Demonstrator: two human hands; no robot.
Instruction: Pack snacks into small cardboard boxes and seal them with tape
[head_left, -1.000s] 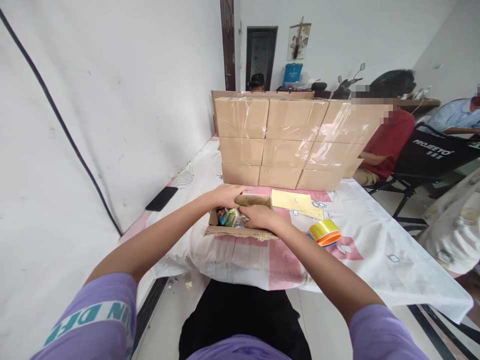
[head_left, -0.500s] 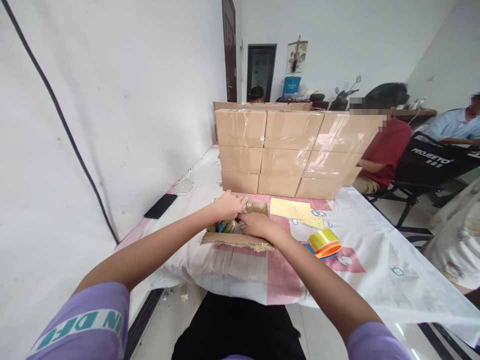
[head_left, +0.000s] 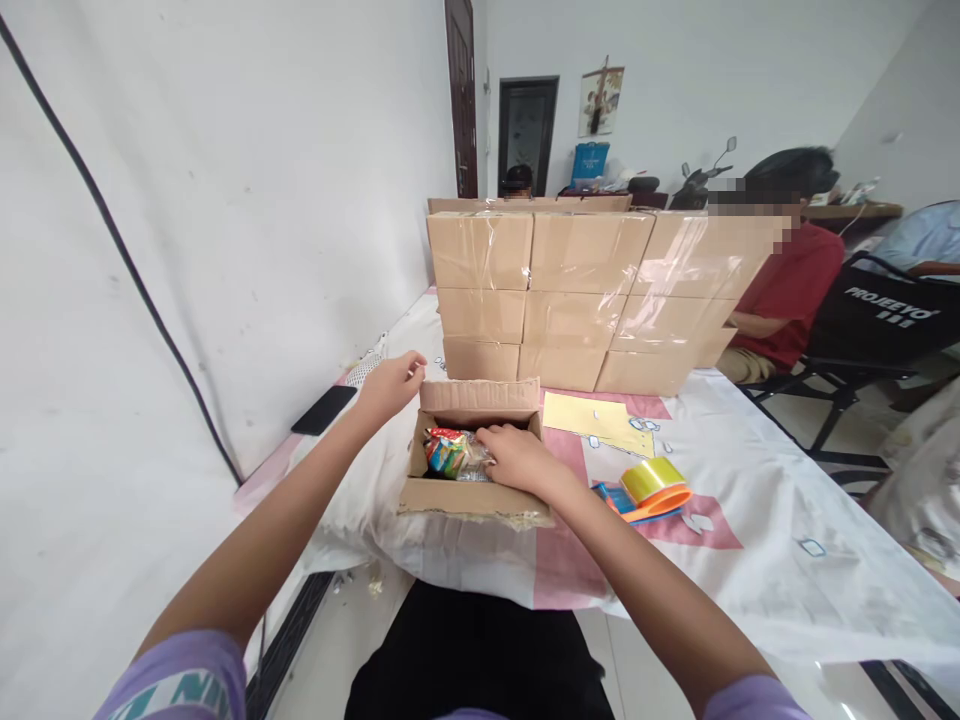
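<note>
A small open cardboard box (head_left: 450, 494) with torn flaps stands on the table in front of me. Colourful plastic snack packets (head_left: 447, 452) lie inside it, partly silvery and clear. My right hand (head_left: 517, 458) reaches into the box from the right, its fingers closed on the clear end of a packet; the fingertips are partly hidden. Left of the box's raised back flap, my left hand (head_left: 388, 388) hovers with loosely bent fingers apart and nothing visible in them.
Behind the box rises a wrapped stack of cardboard boxes (head_left: 566, 320). To the right lie yellow cards (head_left: 585, 413) and a tape dispenser (head_left: 651, 490) with yellow tape. A black phone (head_left: 324, 410) lies by the left wall. A person in a red shirt (head_left: 795, 285) sits beyond the stack.
My left hand has left the box and moved left and up. The back flap now stands upright, and the packets show more. My right hand stays in the box.
</note>
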